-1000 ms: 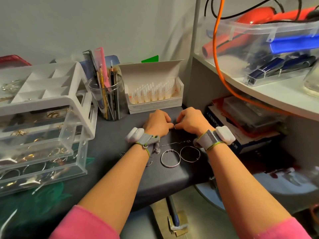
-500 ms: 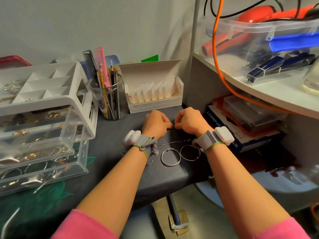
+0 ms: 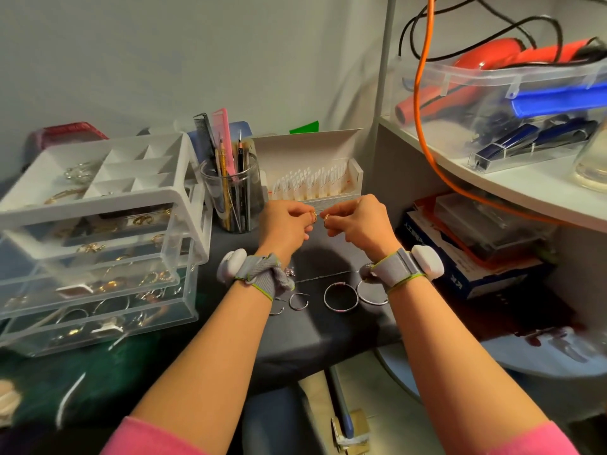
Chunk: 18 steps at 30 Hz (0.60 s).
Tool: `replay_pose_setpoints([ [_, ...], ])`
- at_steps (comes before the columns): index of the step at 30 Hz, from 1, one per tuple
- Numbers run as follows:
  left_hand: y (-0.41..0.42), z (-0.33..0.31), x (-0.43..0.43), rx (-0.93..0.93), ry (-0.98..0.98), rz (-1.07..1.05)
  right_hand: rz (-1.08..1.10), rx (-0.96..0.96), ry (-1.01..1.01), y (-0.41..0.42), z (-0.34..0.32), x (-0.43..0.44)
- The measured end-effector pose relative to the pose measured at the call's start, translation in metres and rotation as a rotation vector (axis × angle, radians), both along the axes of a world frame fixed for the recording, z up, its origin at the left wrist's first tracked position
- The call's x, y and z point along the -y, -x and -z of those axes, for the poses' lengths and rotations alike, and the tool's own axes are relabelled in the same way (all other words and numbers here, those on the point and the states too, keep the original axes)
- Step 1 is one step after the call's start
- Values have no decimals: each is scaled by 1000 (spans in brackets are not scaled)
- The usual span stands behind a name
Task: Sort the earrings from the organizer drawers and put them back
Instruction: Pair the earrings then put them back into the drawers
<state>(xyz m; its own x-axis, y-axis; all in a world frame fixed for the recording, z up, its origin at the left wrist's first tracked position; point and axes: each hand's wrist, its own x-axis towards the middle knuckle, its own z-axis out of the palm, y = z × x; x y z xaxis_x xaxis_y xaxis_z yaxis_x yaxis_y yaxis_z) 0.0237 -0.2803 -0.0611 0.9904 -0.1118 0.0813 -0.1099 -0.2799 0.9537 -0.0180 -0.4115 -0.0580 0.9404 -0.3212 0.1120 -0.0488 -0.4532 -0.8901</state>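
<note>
1. A dark grey bench (image 3: 315,326) stands in a corner against a pale wall, with a white shelf (image 3: 525,188) on the right.
2. Nearest on the bench, between the two wrists, lie silver hoop earrings: a large hoop (image 3: 341,297), a second large hoop (image 3: 371,295) just beside it and partly under the right wrist, and a small open hoop (image 3: 298,301) to their left.
3. Above these, both hands are raised off the bench, close together but apart.
4. The left hand (image 3: 285,224) is curled nearly closed, thumb and forefinger pinched on a small gold earring (image 3: 314,216).
5. The right hand (image 3: 358,223) is curled likewise, its fingertips pinched on another small gold earring (image 3: 326,218).
6. Each wrist wears a grey strap with a white pod.
7. To the left stands the clear organizer (image 3: 98,244), its drawers pulled partly out and holding gold and silver earrings; its white top tray holds a few pieces too.
8. Farther back stand a clear cup of combs and pencils (image 3: 230,195) and an open white box (image 3: 315,178) of small packets.
</note>
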Motion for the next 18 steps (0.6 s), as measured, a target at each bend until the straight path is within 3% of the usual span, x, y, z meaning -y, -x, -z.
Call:
replay_pose_setpoints([
  [18,36,-58,-55,112,91,-65,-71,191,-2,22,-53,-59],
])
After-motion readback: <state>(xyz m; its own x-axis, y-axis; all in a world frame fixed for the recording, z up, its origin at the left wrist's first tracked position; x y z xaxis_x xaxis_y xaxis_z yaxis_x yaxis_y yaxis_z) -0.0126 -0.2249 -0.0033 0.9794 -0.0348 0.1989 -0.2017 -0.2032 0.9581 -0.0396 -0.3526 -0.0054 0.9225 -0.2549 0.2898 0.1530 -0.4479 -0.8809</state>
